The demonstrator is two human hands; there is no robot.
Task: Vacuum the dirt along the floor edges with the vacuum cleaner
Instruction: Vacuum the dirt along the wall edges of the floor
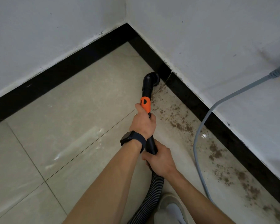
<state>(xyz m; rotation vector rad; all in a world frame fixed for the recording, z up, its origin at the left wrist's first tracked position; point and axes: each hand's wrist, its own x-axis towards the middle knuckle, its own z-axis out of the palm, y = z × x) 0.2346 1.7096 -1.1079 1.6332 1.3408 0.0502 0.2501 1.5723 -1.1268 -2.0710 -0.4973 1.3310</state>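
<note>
A black vacuum wand (147, 88) with an orange collar (145, 104) points away from me, and its round nozzle (153, 78) touches the floor against the black skirting (189, 96) on the right wall. My left hand (142, 122), with a dark watch on the wrist, grips the wand just below the orange collar. My right hand (160, 159) grips the wand's lower end where the ribbed hose (149, 196) begins. Brown dirt (181, 125) lies scattered on the beige tiles along the right skirting, from the nozzle back toward me.
A grey power cable (199, 136) hangs from the right wall and runs down across the floor beside the dirt. The room corner (128, 32) is ahead. A light shoe (171, 209) stands at the bottom by the hose. Bare tiles (63, 126) spread to the left.
</note>
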